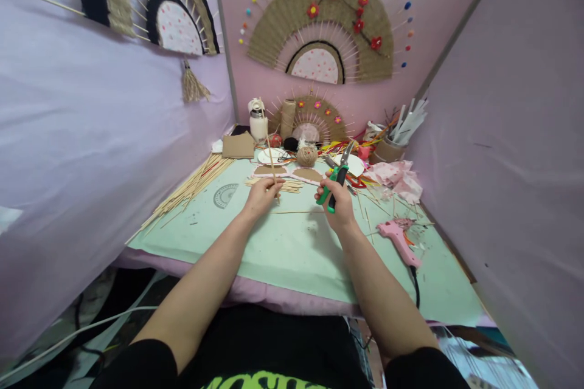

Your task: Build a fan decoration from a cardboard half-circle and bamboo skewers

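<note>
My left hand (263, 196) pinches a thin wooden stick (269, 143), which stands nearly upright over the table. In my right hand (338, 203) is a pair of green-and-black pruning shears (337, 179), blades pointing up and away from me. The shears and the stick are apart. Beyond my left hand lies a row of short cut sticks (292, 185). Another thin stick (301, 213) lies flat between my hands. Half-round cardboard pieces with pink edging (308, 175) rest just past the cut sticks.
Long sticks (187, 188) are heaped at the left, near a clear protractor (225, 195). A pink glue gun (398, 242) with a black cord lies at the right. Twine balls (307, 155), a white bottle (258, 126) and a decorated fan (319, 110) stand at the back.
</note>
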{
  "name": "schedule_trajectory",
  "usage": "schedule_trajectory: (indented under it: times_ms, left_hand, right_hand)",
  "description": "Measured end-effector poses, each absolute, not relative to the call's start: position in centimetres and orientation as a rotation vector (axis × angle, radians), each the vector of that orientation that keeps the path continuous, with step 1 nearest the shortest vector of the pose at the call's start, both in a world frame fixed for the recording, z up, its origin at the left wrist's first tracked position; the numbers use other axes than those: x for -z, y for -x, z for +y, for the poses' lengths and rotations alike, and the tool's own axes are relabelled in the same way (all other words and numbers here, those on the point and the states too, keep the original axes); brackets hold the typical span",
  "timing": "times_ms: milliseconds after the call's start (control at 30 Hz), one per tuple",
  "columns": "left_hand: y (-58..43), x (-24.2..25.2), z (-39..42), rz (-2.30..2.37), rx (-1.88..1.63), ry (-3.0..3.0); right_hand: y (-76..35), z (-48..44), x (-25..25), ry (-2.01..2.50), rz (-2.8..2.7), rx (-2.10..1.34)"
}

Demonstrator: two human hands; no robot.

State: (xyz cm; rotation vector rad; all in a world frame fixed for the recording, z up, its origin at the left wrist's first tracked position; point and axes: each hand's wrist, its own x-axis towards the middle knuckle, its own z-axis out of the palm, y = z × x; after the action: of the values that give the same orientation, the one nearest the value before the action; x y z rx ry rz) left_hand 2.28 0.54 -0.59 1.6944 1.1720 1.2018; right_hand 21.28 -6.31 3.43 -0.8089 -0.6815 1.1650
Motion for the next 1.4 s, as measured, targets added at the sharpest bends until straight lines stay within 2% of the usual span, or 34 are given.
schedule_trajectory:
  times_ms: [233,1400]
  left_hand:
    - [-2.5,0.1,-0.3,1.201,-1.319,-2.103]
    - [-2.9,0.5,-0.9,1.272,-1.301,-2.096]
  right_hand:
    - [-21.2,-6.3,-3.4,0.84,-0.683,-1.159]
    - [-21.1,-6.2,-3.1,0.889,-0.714,-1.174]
